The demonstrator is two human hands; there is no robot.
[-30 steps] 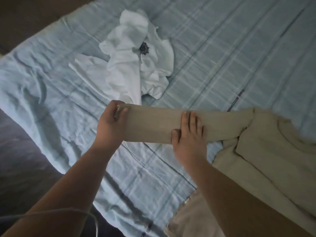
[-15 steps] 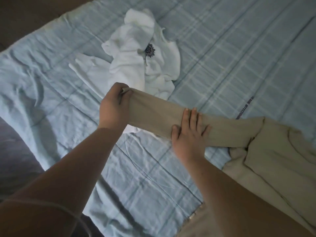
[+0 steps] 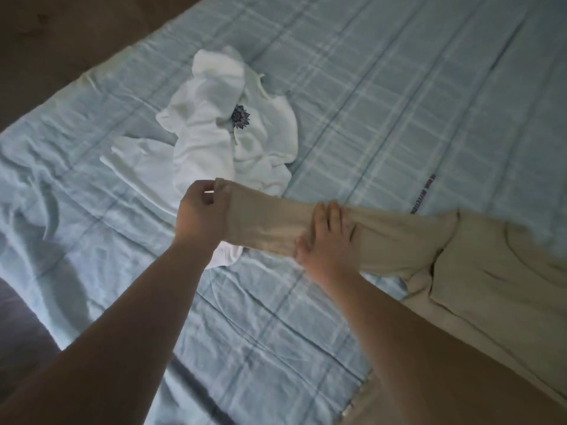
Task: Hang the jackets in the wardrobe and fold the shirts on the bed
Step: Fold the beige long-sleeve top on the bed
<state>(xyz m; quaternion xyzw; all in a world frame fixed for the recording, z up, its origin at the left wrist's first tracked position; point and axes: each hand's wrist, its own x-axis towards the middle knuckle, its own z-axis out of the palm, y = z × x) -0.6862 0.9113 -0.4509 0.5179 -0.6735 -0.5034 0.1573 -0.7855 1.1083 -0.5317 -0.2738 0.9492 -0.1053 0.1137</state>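
Observation:
A beige long-sleeved shirt [image 3: 491, 271] lies on the bed's right side, its sleeve [image 3: 270, 222] stretched out to the left. My left hand [image 3: 199, 216] pinches the sleeve's cuff end and holds it raised. My right hand [image 3: 325, 237] lies on the middle of the sleeve, fingers over the top and thumb under its lower edge. A crumpled white shirt [image 3: 214, 142] with a small dark flower emblem lies behind the hands; the raised cuff hangs over its lower edge.
The bed carries a light blue checked sheet [image 3: 383, 102], wrinkled on the left. Dark floor [image 3: 46, 41] shows past the bed's far left corner and along its lower left edge.
My left hand has lifted the cuff end up and away over the white shirt. The sleeve now slants instead of lying level. My right hand stayed on the sleeve's middle.

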